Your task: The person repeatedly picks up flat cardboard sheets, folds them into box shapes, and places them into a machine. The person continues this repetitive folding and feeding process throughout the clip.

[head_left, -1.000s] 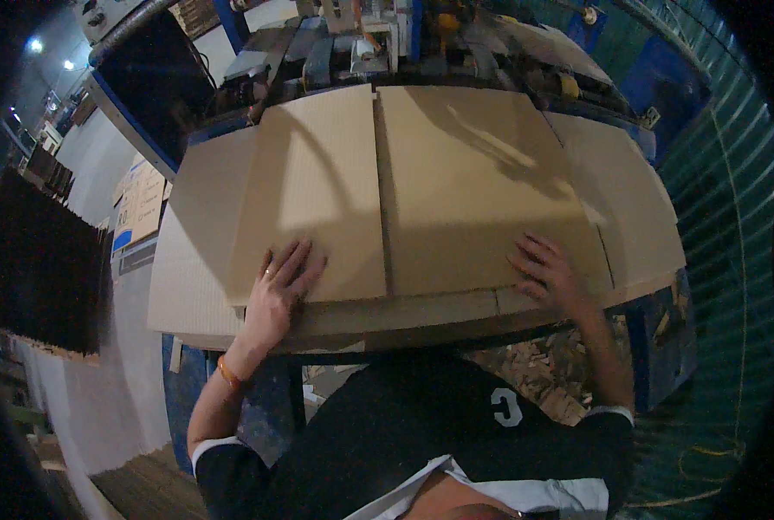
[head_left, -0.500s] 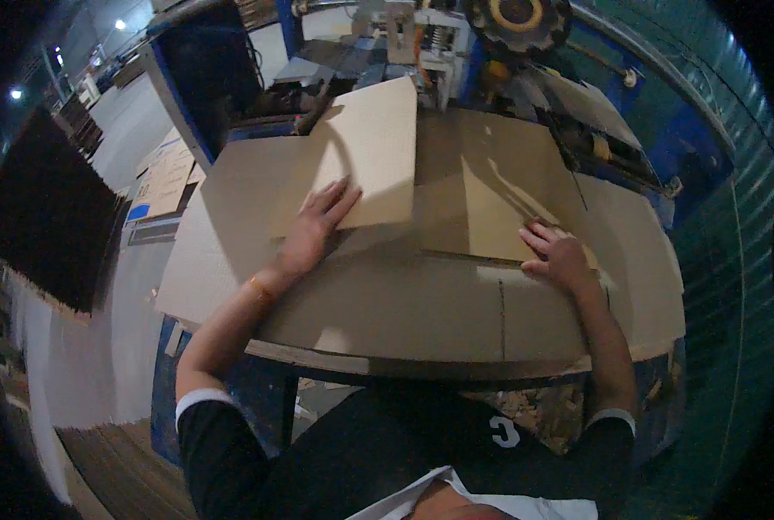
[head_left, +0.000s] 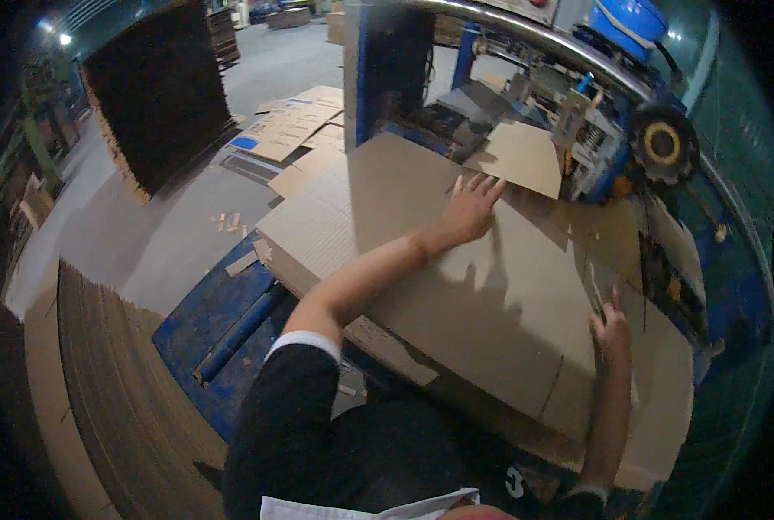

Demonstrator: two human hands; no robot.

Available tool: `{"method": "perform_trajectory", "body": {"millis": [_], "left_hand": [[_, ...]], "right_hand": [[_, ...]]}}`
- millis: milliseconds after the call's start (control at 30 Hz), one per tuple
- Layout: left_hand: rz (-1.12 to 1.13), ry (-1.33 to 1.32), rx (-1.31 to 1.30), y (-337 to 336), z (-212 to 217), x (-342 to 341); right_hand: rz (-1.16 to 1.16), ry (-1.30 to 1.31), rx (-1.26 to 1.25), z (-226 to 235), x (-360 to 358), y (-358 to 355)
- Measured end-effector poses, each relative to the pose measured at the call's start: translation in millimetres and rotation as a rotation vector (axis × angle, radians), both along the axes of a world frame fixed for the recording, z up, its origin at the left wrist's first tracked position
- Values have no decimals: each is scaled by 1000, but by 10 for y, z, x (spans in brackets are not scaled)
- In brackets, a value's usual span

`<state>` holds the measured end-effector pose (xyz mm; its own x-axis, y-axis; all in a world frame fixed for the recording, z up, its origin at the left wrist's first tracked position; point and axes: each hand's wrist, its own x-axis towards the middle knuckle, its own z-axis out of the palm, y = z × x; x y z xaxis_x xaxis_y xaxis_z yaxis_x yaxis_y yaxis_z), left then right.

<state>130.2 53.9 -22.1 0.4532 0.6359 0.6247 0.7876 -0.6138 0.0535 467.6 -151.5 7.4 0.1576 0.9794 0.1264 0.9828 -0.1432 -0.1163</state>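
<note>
My left hand (head_left: 472,211) reaches forward with its fingers spread, fingertips at the near edge of a light brown cardboard panel (head_left: 523,159). The far part of that panel lies by the machine head (head_left: 588,130). Lower down on the right, my right hand (head_left: 612,332) is open over a large cardboard sheet (head_left: 439,286), fingers stretched forward and nothing visible in them. Whether its palm touches the sheet I cannot tell. A darker cardboard piece (head_left: 608,232) lies beyond my right hand, against the machine.
A black toothed wheel (head_left: 664,146) and a metal bar (head_left: 547,30) belong to the machine. A blue bucket (head_left: 627,28) stands behind. To the left are a tall cardboard stack (head_left: 157,95), printed flat cartons (head_left: 287,130) and another stack (head_left: 127,364) near me.
My view has swung left. The light panel has moved forward to the machine head, with my left hand now at its near edge. My right hand has come off the other cardboard piece.
</note>
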Motion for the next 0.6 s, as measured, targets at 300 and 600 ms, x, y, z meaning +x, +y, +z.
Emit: {"method": "perform_trajectory", "body": {"millis": [300,600], "left_hand": [[688,-1156,-172,-1343,-443,-2083],[851,-826,-279,-1337,-264,-1912]], "right_hand": [[-230,238,612,-195,-381,-1802],[-1002,-320,1016,-808,1290,-2649]]}}
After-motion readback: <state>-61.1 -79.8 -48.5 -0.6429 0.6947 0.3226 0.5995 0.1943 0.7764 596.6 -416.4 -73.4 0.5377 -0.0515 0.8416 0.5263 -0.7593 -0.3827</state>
